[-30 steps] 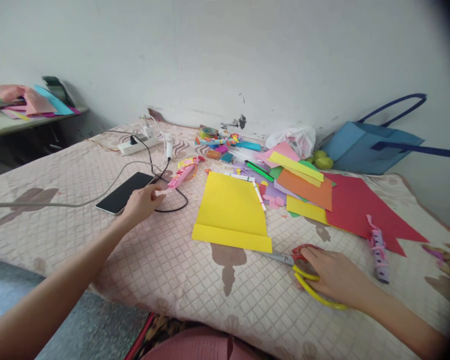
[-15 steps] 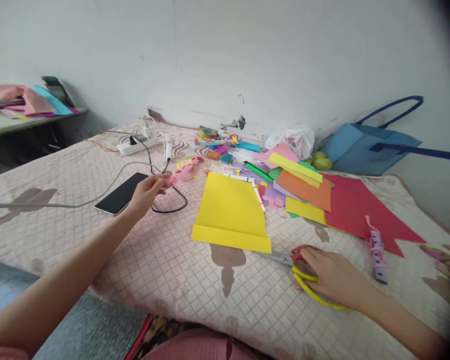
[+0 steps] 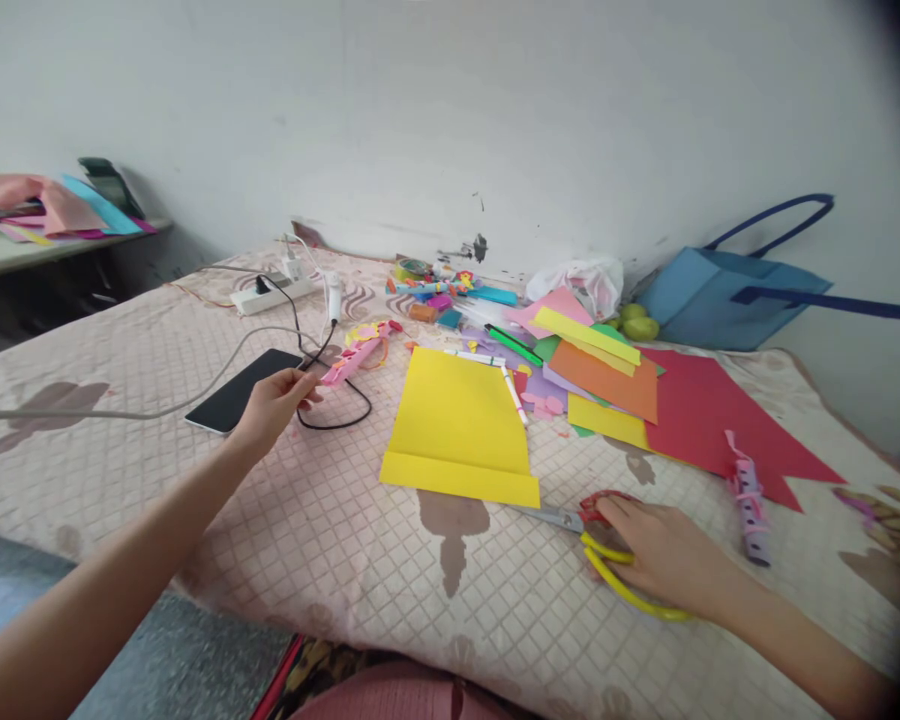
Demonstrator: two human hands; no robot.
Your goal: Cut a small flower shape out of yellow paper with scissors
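My left hand (image 3: 274,405) is just short of the near end of a pink paper craft piece (image 3: 352,358) with yellow and red parts. Its fingers are bent, loosely apart, and appear to hold nothing. Under and beside that hand lies a black tablet-like device (image 3: 236,390). My right hand (image 3: 649,545) grips a pair of scissors (image 3: 566,518) by the red and yellow handles, low over the cloth. The blades point left, with their tip by the lower right corner of a yellow paper sheet (image 3: 461,425), which has a crease along its near edge.
Coloured papers (image 3: 607,375) and a large red sheet (image 3: 712,410) lie right of centre, with markers (image 3: 514,395) beside them. A spotted purple paper roll (image 3: 752,515) is at right. Behind stand a blue bag (image 3: 727,295) and a power strip (image 3: 274,295) with trailing cables.
My left hand has drawn back left and toward me from the pink craft piece, whose near end now shows. My right hand and the scissors stay almost still.
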